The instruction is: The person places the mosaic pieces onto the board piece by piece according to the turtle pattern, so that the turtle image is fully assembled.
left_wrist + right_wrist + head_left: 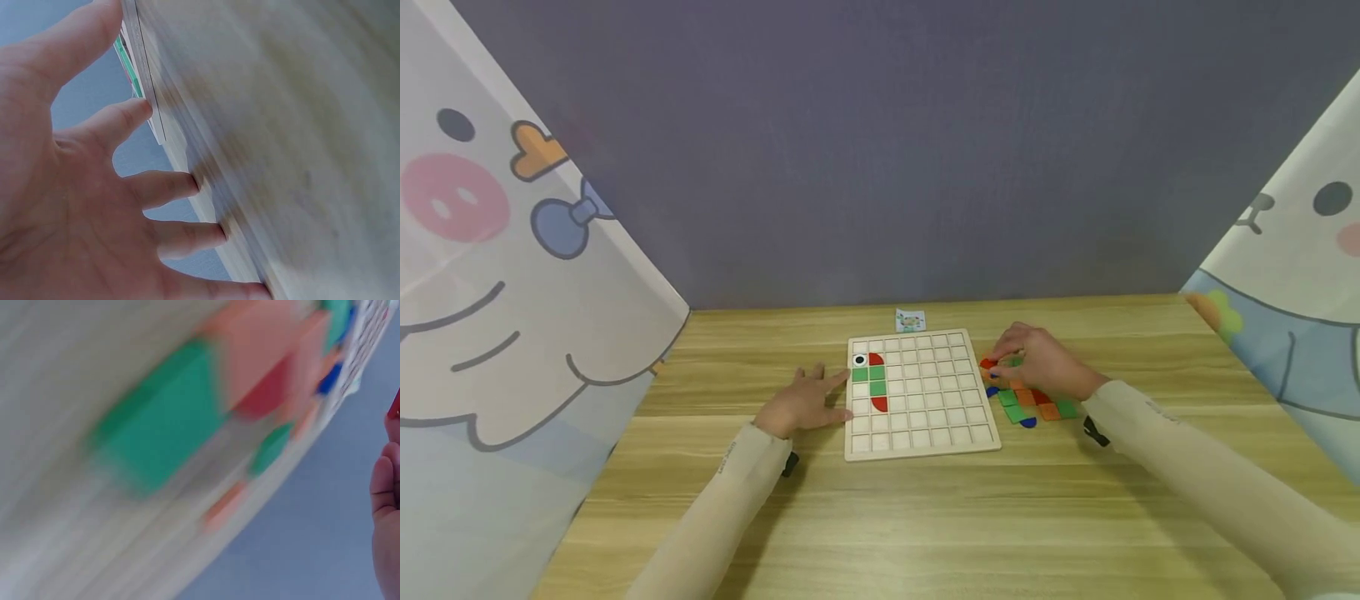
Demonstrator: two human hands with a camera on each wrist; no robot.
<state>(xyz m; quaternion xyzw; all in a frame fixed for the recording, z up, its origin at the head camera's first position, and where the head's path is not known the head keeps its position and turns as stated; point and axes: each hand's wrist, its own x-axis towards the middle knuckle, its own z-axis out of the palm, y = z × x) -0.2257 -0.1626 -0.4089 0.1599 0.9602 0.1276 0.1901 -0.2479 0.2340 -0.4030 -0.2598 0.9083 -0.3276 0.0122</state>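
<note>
A square wooden grid board lies on the table. Near its left side sit a white tile with a black dot, green squares and red quarter-round tiles. My left hand has its fingers spread, with thumb and index finger touching the board's left edge. Over the loose tiles right of the board, my right hand pinches a red tile between its fingertips. The exact shape of that tile is hard to make out, and the hand covers part of the pile.
Loose green, orange and blue tiles lie beside the board's right edge. Behind the board is a small picture card. A grey partition rises at the table's back, with cartoon-printed cloth on both sides.
</note>
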